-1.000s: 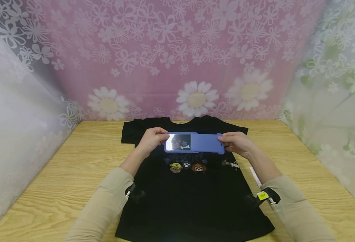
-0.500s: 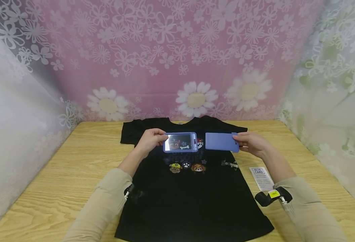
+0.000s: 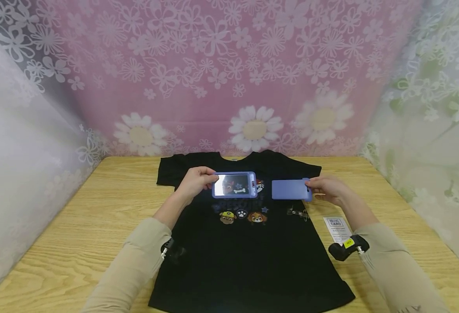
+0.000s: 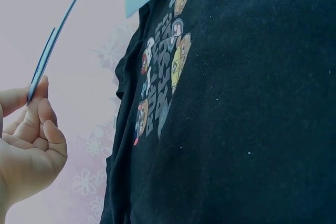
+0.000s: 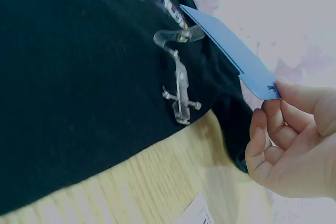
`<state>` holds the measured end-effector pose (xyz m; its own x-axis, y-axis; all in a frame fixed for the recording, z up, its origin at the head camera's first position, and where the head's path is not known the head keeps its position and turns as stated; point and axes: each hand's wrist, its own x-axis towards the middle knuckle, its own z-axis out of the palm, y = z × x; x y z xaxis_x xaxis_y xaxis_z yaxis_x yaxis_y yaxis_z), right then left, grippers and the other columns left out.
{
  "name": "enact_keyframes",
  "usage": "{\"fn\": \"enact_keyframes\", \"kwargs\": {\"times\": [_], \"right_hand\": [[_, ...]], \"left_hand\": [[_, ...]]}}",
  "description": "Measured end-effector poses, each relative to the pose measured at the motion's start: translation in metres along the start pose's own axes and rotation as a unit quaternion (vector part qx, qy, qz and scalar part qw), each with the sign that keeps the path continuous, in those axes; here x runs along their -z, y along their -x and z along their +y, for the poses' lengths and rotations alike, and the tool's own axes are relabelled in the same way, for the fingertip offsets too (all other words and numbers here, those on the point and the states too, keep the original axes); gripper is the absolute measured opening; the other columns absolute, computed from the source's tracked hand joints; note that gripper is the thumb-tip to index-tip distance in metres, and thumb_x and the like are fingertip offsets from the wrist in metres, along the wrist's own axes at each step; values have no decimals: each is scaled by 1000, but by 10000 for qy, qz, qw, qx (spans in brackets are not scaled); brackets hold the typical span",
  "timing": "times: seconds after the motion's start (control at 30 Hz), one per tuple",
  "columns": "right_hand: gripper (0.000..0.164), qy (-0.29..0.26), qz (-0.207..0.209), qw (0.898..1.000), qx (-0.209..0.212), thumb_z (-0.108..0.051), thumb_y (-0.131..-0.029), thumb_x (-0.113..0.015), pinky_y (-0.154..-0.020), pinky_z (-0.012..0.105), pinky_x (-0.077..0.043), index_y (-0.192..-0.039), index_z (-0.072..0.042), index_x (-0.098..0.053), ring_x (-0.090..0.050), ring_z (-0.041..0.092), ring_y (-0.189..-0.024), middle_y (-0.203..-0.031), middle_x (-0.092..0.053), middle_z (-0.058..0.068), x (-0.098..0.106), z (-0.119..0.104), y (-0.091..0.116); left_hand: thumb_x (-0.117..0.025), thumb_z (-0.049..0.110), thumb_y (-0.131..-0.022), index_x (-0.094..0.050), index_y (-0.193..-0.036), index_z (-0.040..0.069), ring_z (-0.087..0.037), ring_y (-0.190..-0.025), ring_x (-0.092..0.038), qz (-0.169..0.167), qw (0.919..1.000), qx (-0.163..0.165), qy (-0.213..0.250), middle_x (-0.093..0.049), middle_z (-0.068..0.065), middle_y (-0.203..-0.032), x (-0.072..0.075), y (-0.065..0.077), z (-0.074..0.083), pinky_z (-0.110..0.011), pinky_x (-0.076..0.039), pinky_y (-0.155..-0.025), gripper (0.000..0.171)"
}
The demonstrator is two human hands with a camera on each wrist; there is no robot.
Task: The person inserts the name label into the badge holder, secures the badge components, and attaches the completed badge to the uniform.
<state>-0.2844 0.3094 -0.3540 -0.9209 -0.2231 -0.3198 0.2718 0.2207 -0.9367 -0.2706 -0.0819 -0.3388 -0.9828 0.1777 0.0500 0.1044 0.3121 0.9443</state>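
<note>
Pinched by its left end, the purple-blue card holder's frame [image 3: 254, 186] with a clear window is held by my left hand [image 3: 196, 183] above a black T-shirt [image 3: 249, 261]. My right hand [image 3: 328, 190] pinches the flat back panel [image 3: 289, 190] of the card holder at its slotted right end. Frame and panel are apart, with a gap between them. The left wrist view shows the frame [image 4: 52, 43] edge-on between thumb and fingers. A badge clip [image 5: 182, 85] with a clear strap lies on the shirt, below the panel [image 5: 226, 40] in the right wrist view.
A printed paper card [image 3: 336, 228] lies on the wooden table [image 3: 77, 234] beside the shirt's right edge, partly covered by the right wrist camera [image 3: 348, 248]. Cartoon dog heads [image 3: 257, 217] are printed on the shirt. A pink flowered curtain [image 3: 198, 87] hangs behind the table.
My right hand has drawn the panel rightwards out of the frame, then lowered it slightly. The left hand and frame have stayed nearly still. More of the paper card shows.
</note>
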Motion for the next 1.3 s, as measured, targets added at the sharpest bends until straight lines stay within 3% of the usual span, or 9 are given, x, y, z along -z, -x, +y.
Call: {"fn": "enact_keyframes", "kwargs": {"times": [0.27,0.5,0.7,0.93,1.1,1.3], "right_hand": [[12,361,-146,9991,-152,-10,-95,-49,-76,29,-47,-101,-2,-57,-56,9,-74,-79,-60,-3,4,10,-12],[47,981,368,9942,-246,-13,-93,-55,-79,30,-49,-127,15,-40,-57,5,-76,-81,-61,-6,1,13,-15],[47,1447,813,9856,-332,-13,-91,-58,-76,33,-48,-127,13,-44,-59,11,-82,-94,-63,2,-2,13,-15],[42,1776,846,9803,-157,-12,-91,-56,-76,33,-47,-124,13,-49,-59,16,-89,-101,-64,8,4,12,-8],[47,1788,707,9813,-86,-17,-94,-54,-91,44,-42,-129,12,-44,-49,38,-113,-128,-47,27,12,13,5],[54,1782,476,9827,151,-23,-94,-54,-96,51,-35,-132,12,-39,-40,44,-120,-136,-38,29,26,21,19]], "left_hand": [[-60,14,-89,-63,-100,-3,-20,-73,-54,26,10000,27,36,-60,-13,-88,1,1,-1,-46,-45,-81,20],[-60,14,-90,-63,-100,-3,-20,-73,-54,21,10000,21,59,-60,-11,-87,-1,-1,-2,-44,-45,-80,20],[-60,14,-90,-63,-99,-3,-20,-73,-54,-10,10000,32,92,-60,-11,-86,-3,-1,-1,-47,-44,-81,19],[-60,13,-89,-64,-99,-3,-19,-71,-54,17,10000,4,83,-60,-11,-85,-3,-2,-2,-50,-44,-81,19],[-60,14,-90,-64,-100,-3,-20,-73,-54,-10,10000,64,51,-60,-13,-89,-3,-2,-2,-49,-43,-82,20],[-60,14,-89,-64,-100,-2,-20,-73,-54,17,10000,83,26,-60,-13,-89,-4,-1,-2,-47,-44,-81,20]]}}
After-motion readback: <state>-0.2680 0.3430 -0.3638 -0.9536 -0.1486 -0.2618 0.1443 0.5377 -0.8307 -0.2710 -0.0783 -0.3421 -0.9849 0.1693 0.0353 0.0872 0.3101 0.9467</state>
